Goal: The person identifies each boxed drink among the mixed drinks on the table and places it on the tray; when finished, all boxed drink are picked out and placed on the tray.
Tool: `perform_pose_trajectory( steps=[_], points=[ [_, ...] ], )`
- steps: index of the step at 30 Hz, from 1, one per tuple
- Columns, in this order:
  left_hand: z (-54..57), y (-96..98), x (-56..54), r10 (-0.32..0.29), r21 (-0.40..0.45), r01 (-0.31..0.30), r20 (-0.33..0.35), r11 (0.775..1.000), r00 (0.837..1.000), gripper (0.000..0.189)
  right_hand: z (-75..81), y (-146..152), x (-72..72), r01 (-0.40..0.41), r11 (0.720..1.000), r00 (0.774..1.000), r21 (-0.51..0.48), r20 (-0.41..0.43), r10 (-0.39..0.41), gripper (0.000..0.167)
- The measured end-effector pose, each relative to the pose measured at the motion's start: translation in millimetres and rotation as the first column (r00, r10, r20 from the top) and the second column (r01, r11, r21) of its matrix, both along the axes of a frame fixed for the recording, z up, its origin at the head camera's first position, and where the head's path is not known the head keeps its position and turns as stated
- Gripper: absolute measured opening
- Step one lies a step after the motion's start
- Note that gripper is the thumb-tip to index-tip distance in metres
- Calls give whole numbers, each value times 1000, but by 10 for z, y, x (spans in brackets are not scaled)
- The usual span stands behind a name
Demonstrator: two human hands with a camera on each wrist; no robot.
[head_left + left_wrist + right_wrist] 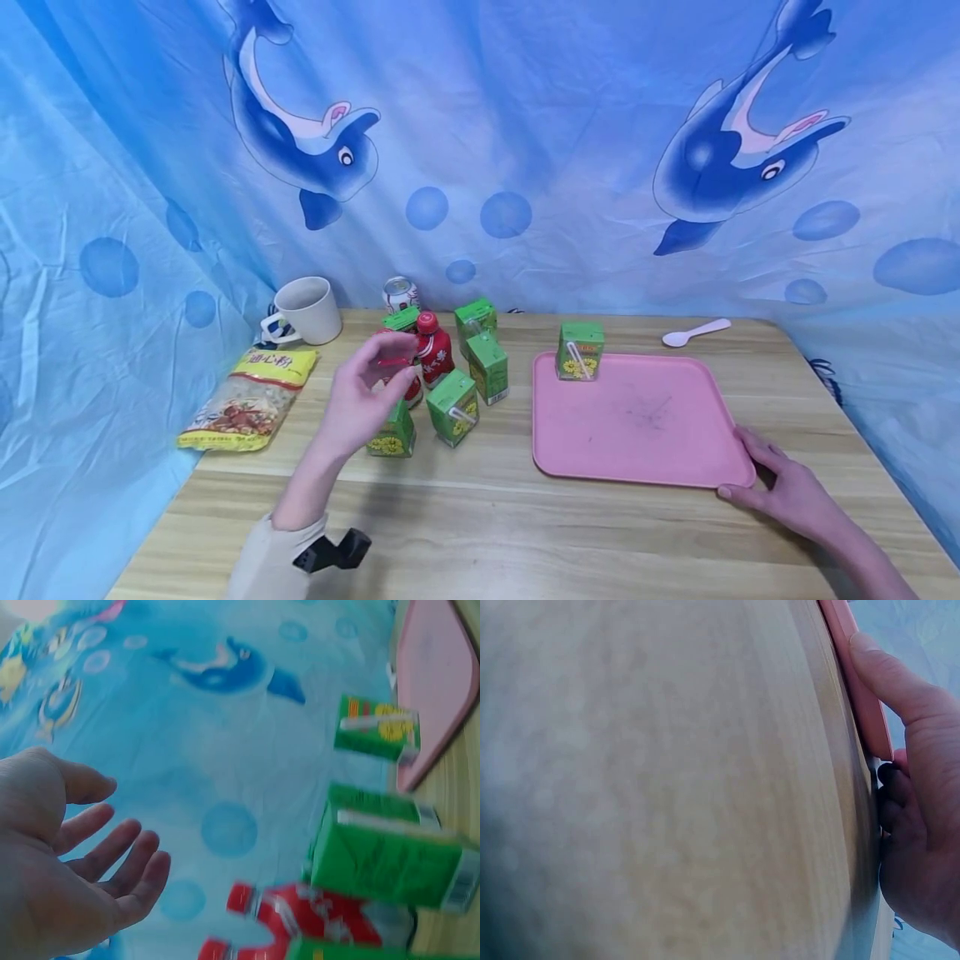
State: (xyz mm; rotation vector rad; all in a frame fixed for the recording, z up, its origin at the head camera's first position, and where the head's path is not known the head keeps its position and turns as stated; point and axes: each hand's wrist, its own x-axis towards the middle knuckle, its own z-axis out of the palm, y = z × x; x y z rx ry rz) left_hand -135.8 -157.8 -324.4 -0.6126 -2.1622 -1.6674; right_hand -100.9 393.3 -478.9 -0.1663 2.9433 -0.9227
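My left hand [366, 390] is raised over a cluster of green juice cartons [453, 407] and red bottles [436, 354], its fingers loosely bent around nothing. The left wrist view also shows that hand [82, 855] empty, away from the cartons and red caps. On the right, my right hand [791, 493] holds the near right corner of a pink tray [637, 442], thumb at the front edge and fingers along the side. The right wrist view has the thumb [892, 679] pressed on the tray's rim. One juice carton [579, 352] stands upright at the tray's far left corner.
A white mug [311, 312] stands at the back left, behind a yellow bag of pasta [251, 404]. A drink can [401, 292] is behind the bottles. Beyond the tray lies a white spoon [696, 333]. A blue dolphin curtain [585, 208] hangs along the table's back edge.
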Motion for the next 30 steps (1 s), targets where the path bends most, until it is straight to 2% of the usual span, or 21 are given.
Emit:
perform_pose_trajectory(
  steps=[6, 11, 18, 24, 30],
  points=[
    [-99, -350, 54, 62, -28, -61, 48, 998, 997, 36, -3, 6, -10, -2, 1000, 1000, -1, 2, 2, 109],
    [-223, -622, 87, 80, -93, -70, 113, 993, 990, 39, 2, 0, -8, -4, 1000, 1000, 1, 7, 4, 109],
    [-430, -885, 68, 28, -180, 16, 235, 984, 971, 47, 12, -16, -7, -1, 1000, 1000, 25, 10, 1, 111],
    [-574, -1010, 33, -17, -177, 73, 299, 982, 954, 51, 12, -16, -5, -1, 1000, 1000, 25, 31, 0, 111],
    [-724, -1100, 1, -65, -163, 133, 366, 978, 929, 58, 8, -11, 0, 0, 1000, 999, 20, 37, -1, 110]
  ],
)
